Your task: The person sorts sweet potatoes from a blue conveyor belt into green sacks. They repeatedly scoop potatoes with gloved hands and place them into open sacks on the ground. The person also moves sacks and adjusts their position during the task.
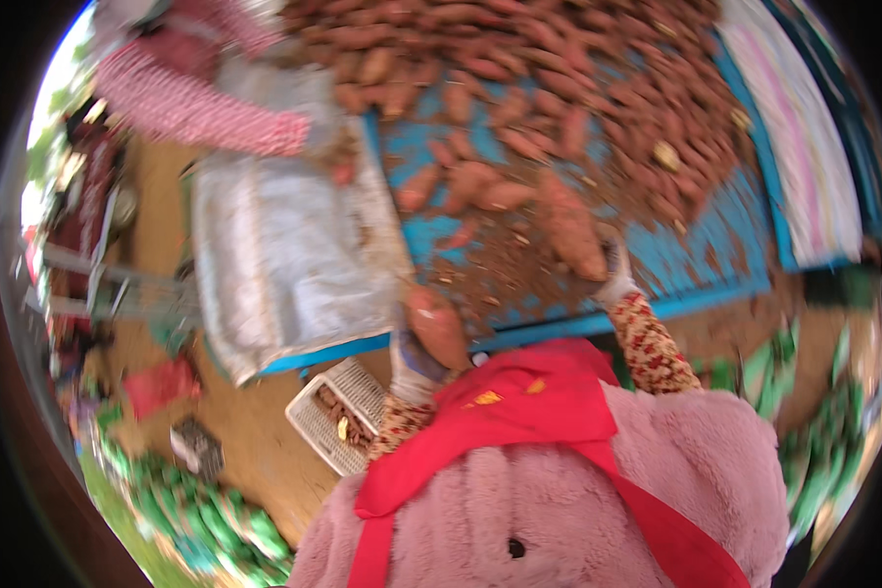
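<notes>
A reddish sweet potato is in my left hand, which wears a pale glove with a dark palm and is close to the table's near edge. My right hand, also gloved, grips the lower end of a large, long sweet potato over the soil-strewn blue tabletop. Beyond my hands, a few loose sweet potatoes lie on the blue surface. A big heap of sweet potatoes covers its far side. Motion blurs the picture, and parts of my fingers are hidden.
A co-worker's pink sleeve reaches in at the upper left, over white woven sheeting. Below the table stands a white plastic basket with small sweet potatoes. Green sacks lie on the ground. More woven sheeting covers the right side.
</notes>
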`<action>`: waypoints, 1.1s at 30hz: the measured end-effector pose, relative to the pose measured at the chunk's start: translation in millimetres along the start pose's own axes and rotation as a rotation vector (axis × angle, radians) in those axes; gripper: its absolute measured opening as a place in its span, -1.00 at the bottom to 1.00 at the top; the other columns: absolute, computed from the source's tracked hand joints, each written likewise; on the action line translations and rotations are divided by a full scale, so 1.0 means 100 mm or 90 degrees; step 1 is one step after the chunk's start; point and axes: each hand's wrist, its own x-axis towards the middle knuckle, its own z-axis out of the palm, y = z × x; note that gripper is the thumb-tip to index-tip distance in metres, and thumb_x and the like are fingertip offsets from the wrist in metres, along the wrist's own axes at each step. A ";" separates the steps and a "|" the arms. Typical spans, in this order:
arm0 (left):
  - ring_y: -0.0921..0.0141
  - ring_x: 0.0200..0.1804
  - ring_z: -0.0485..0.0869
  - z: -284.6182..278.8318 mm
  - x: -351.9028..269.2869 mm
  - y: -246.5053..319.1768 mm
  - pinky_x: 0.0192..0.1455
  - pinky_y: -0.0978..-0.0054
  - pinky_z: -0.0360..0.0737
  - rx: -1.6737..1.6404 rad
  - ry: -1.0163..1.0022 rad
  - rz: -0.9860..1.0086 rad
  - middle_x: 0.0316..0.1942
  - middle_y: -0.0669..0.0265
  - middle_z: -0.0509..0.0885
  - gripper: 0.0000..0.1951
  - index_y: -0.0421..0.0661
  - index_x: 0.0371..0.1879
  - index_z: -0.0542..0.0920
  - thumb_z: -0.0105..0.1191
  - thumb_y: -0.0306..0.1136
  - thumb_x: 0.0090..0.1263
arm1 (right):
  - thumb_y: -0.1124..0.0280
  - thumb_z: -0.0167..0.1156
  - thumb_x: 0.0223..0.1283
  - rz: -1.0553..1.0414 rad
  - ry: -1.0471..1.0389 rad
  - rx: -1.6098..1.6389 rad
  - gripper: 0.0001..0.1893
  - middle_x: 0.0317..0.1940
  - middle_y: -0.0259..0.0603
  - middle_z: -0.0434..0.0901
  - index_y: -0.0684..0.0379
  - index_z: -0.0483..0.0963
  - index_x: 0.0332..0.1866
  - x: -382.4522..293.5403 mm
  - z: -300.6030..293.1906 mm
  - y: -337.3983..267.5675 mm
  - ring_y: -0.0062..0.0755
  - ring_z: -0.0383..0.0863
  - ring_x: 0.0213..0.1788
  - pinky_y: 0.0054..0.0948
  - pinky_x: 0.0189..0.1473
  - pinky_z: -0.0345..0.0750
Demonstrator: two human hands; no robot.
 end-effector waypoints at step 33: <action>0.18 0.08 0.60 0.43 0.22 -0.57 0.24 0.00 0.50 0.427 -0.057 -0.352 0.08 0.19 0.60 -0.34 0.00 0.24 0.44 -0.09 0.33 0.46 | 0.18 0.26 0.26 -0.585 0.825 -0.951 -0.54 0.26 0.00 0.48 0.09 0.50 0.24 -3.04 -1.02 1.31 0.05 0.49 0.28 -0.11 0.36 0.41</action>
